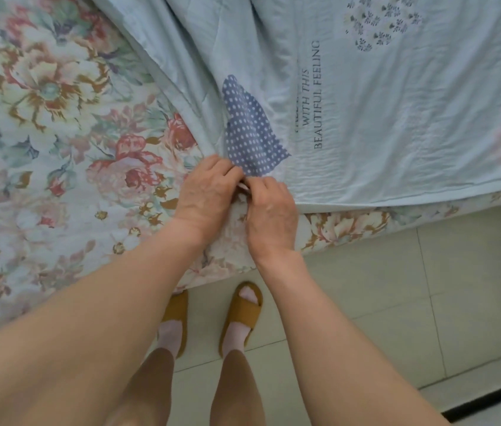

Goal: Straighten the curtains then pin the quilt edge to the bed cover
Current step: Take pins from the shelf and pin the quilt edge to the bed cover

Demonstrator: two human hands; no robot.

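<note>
At the bed's edge, on the floral bed cover [58,118], pinches a corner of the blue quilt [397,118] with curled fingers of left hand [204,192] and right hand [274,210], seemingly mid-pinning; no pin or curtains visible.

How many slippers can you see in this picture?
2. The left mustard-yellow open-toe slipper is on the left foot, its toe at the bed's edge. The right mustard-yellow open-toe slipper is on the right foot, beside it on the pale tiled floor.
</note>
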